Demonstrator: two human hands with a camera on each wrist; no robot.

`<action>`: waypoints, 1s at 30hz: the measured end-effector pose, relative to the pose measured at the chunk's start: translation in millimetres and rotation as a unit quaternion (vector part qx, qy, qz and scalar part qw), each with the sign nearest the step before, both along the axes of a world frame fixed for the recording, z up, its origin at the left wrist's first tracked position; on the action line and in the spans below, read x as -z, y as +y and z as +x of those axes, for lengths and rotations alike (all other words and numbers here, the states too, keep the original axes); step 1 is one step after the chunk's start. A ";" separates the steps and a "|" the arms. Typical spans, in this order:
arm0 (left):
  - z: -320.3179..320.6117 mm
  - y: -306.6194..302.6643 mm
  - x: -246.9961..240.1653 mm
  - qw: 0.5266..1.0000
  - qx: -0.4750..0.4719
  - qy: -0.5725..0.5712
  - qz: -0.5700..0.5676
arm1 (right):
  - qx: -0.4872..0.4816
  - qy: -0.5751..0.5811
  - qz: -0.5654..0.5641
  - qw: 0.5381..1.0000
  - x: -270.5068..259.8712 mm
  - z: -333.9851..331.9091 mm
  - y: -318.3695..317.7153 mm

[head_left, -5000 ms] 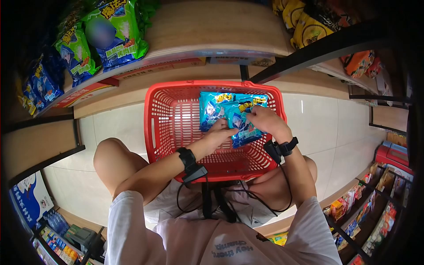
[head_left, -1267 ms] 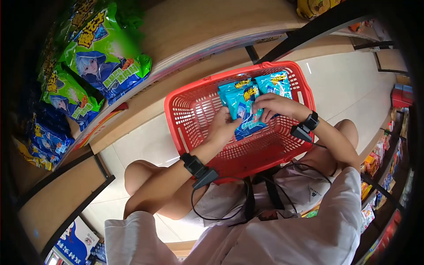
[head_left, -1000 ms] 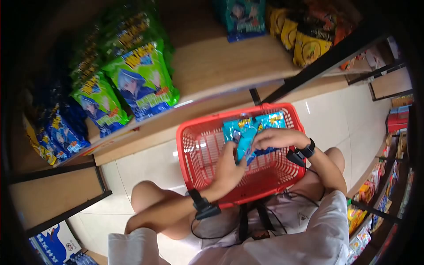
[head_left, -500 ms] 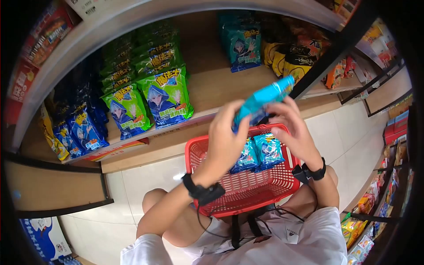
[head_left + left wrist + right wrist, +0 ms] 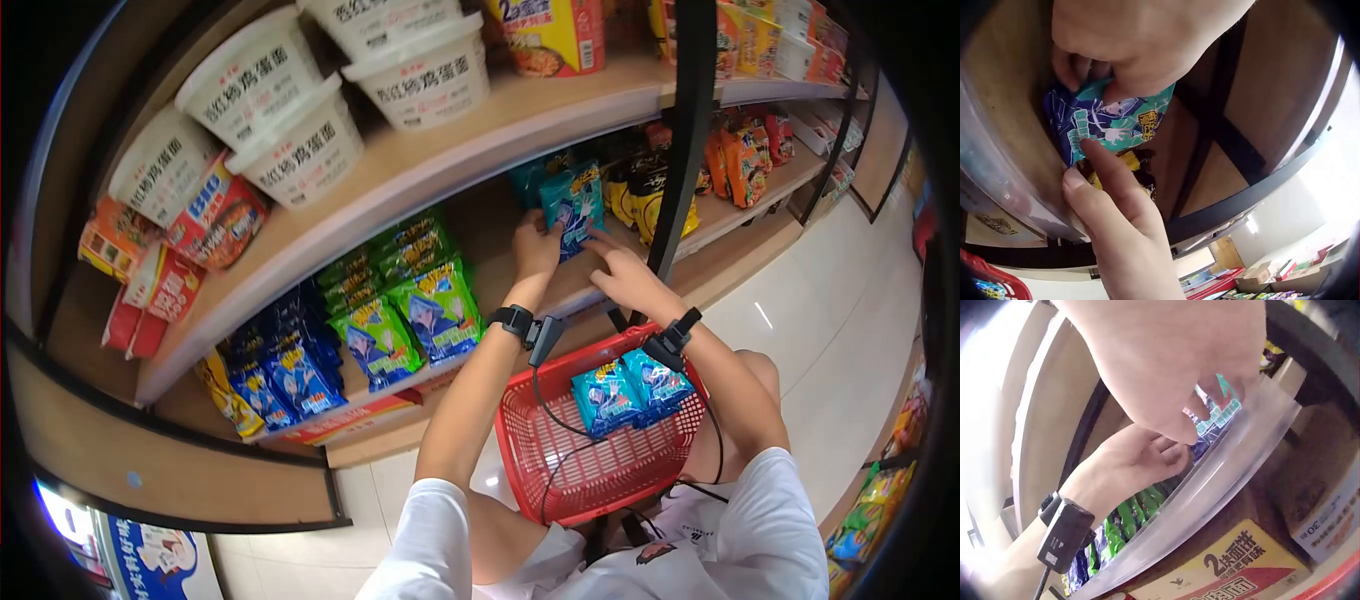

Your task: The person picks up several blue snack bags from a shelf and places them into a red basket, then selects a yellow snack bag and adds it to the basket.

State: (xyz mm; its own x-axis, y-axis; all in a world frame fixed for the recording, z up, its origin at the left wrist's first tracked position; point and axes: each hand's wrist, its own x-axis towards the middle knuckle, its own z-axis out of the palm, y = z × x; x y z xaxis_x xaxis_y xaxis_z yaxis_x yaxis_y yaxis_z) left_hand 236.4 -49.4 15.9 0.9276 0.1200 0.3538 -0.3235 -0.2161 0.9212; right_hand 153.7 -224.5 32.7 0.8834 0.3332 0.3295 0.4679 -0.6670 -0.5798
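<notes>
fingers of your left hand point(image 5: 537, 252) pinching a teal packet point(image 5: 573, 203), your right hand point(image 5: 632, 280) touching it, fingers spread, near the shelf's front edge point(image 5: 578, 292)

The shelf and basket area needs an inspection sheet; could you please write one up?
Surface: wooden shelf, partly bare; no spill seen.
Job's things: teal packet between the hands at the shelf; two more teal packets inside the red basket.
Clutter: green packets and yellow packets on the same shelf.
Hands: left hand pinches the packet; right hand touches it, fingers extended.
Cables: black cable from the left wrist camera, hanging over the basket.
Surroundings: white tubs above, tiled floor below.
</notes>
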 end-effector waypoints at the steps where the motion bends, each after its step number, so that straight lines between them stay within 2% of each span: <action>1: 4.1 0.1 0.1 0.999 -0.013 -0.005 0.031 | 0.006 0.001 0.002 1.000 1.6 4.3 1.8; 3: 11.7 3.3 -0.4 0.995 -0.042 -0.016 0.092 | 0.014 0.004 0.008 1.000 6.2 14.8 9.3; 6: 17.2 5.5 5.5 0.997 -0.054 -0.012 0.054 | 0.035 0.039 -0.027 0.998 9.4 27.2 17.9; 8: 41.9 12.1 35.0 0.999 -0.035 0.022 -0.009 | 0.041 0.085 -0.048 0.994 1.7 28.0 22.5; 9: 43.3 13.8 35.6 0.998 -0.028 0.040 -0.041 | 0.040 0.075 -0.045 0.995 3.0 29.8 23.2; 12: 40.7 14.9 36.7 0.997 -0.075 0.032 -0.015 | 0.039 0.036 -0.054 0.997 8.9 32.0 25.6; 14: 32.9 11.5 25.3 0.997 -0.068 0.008 0.025 | 0.040 -0.010 -0.083 0.996 9.3 33.1 26.0; 18: 11.7 0.1 -2.7 0.998 0.024 0.029 0.057 | 0.051 -0.016 -0.074 0.996 15.4 38.1 26.1; 21: 21.5 -5.6 1.5 0.995 0.091 0.031 -0.004 | 0.061 -0.007 -0.073 0.995 15.9 41.2 23.1; 24: 27.0 -6.4 -0.3 0.987 0.123 0.090 -0.048 | 0.057 0.010 -0.088 0.994 14.6 42.8 22.4; 27: 30.1 -1.2 -7.3 0.977 0.121 0.168 -0.040 | 0.067 0.028 -0.100 0.992 12.6 42.9 24.2; 30: 36.8 1.7 2.1 0.981 0.095 0.161 -0.043 | 0.064 0.031 -0.102 0.992 18.8 47.6 24.0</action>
